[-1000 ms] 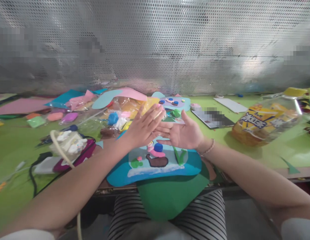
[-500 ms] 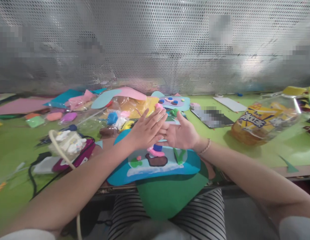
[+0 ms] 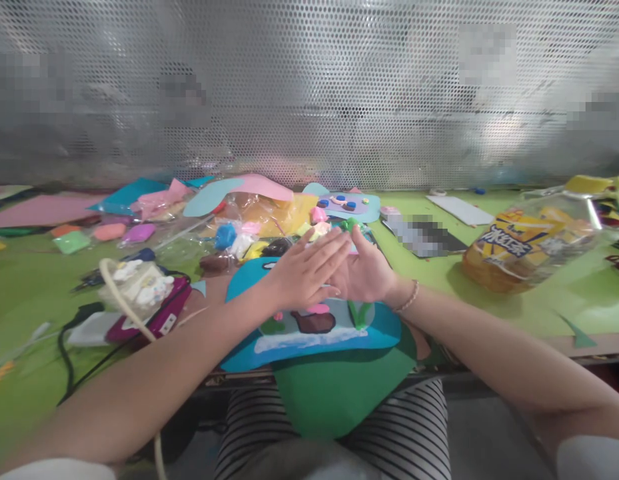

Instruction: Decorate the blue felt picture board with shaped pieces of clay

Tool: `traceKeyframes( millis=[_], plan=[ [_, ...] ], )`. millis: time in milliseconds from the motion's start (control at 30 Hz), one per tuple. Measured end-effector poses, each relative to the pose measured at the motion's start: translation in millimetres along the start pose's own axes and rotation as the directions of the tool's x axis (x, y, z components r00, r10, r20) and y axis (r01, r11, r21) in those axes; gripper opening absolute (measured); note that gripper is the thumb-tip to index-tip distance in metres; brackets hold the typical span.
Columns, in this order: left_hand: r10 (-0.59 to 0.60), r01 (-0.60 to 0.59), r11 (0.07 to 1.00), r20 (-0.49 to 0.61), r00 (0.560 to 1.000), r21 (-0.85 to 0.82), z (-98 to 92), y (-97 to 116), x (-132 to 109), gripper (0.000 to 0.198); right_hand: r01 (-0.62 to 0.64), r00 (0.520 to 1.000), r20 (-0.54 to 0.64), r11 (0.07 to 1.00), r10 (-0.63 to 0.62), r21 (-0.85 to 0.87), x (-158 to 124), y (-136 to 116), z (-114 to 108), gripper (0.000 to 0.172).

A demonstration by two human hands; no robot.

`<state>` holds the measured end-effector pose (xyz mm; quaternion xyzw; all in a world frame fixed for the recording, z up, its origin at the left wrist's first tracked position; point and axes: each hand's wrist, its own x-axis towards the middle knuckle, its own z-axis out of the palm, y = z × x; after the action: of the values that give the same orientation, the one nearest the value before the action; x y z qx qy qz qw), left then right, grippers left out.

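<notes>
Green tabletop (image 3: 519,320), smooth. At its near edge lies the rounded blue panel (image 3: 386,327), beneath both hands, presumably for easy reach; it overlaps the green sheet (image 3: 334,400), which extends over our lap (image 3: 414,427). Our left hand (image 3: 306,270) lies across our right hand (image 3: 366,275): each grip flat, fingers straight, perhaps to spread pressure. Whether anything sits between, we cannot tell. On the panel: streaky white strip (image 3: 309,341), dark-rimmed brown shape (image 3: 315,323), small smooth pink piece (image 3: 318,309).
</notes>
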<state>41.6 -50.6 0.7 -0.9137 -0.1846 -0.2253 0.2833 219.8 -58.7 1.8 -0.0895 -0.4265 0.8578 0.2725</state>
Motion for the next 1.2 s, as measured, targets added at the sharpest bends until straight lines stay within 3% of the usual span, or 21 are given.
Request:
traceKeyframes(
  millis=[100,267,467,700,933,1200],
  plan=[
    [0.021,-0.021,1.000,-0.008,1.000,0.014,-2.5,-0.1,1.6,0.069,0.017,1.000,0.024,1.000,-0.017,-0.006,-1.5,0.3,-1.3,0.085],
    [-0.077,0.078,0.997,-0.043,0.996,0.028,0.5,-14.8,-2.9,0.065,-0.003,1.000,0.003,1.000,0.003,-0.011,-2.9,-4.5,1.8,0.087],
    [0.004,-0.003,0.999,-0.019,1.000,0.032,-2.0,5.4,2.8,0.067,-0.011,0.999,-0.052,0.998,0.014,0.066,-1.4,-0.4,0.9,0.080],
    [-0.140,0.141,0.989,-0.043,0.989,0.042,-2.2,-10.3,-1.9,0.064,-0.045,0.999,-0.009,0.999,0.045,-0.010,-4.1,-6.1,1.9,0.092],
    [-0.074,0.074,0.997,0.023,0.997,-0.003,-5.1,6.8,3.5,0.070,-0.048,0.998,-0.036,0.998,0.047,-0.032,0.0,1.1,-4.7,0.093],
    [-0.213,0.212,0.977,-0.032,0.977,-0.023,-2.8,-4.2,-0.3,0.065,-0.061,0.998,0.008,0.997,0.061,-0.040,-5.6,-6.8,3.8,0.093]
  ],
)
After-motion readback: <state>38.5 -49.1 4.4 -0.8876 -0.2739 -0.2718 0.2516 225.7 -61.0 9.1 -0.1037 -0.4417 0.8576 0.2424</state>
